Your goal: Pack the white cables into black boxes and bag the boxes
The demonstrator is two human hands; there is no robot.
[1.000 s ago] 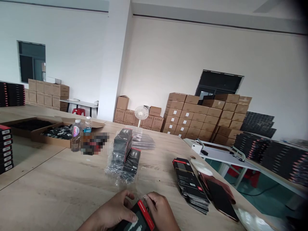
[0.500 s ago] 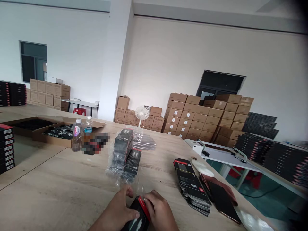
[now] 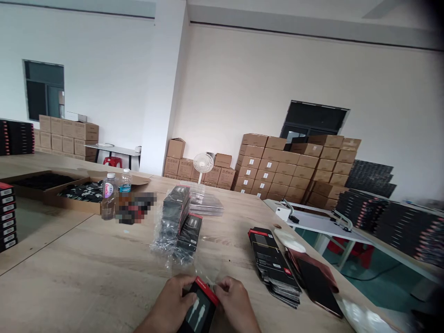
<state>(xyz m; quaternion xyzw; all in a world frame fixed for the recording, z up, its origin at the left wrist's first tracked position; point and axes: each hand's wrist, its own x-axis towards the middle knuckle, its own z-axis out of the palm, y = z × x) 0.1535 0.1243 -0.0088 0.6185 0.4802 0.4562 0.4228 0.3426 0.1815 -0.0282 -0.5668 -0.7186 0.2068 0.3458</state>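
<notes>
A black cable box [image 3: 204, 312] with a red top edge and a picture of white cable plugs is tilted up at the bottom of the head view. My left hand [image 3: 171, 303] is closed around its left side, thumb across the front. At the box's upper right corner, the fingers of my right hand [image 3: 236, 303] are pinched together; thin clear plastic film [image 3: 208, 274] shows between the two hands. Just beyond them stand stacked black cable boxes [image 3: 190, 231] in clear plastic bags [image 3: 163, 243].
Flattened black packages [image 3: 274, 259] lie stacked at right, beside a dark phone-like slab [image 3: 317, 284] on a brown cloth [image 3: 329, 273]. Two bottles [image 3: 108, 199] and open cartons [image 3: 74, 203] stand at left. More black boxes [image 3: 7, 217] are piled at the left edge.
The cable box has tipped up so more of its front and red edge shows. My left fingers have closed in behind its top; my right hand has shifted slightly right and down.
</notes>
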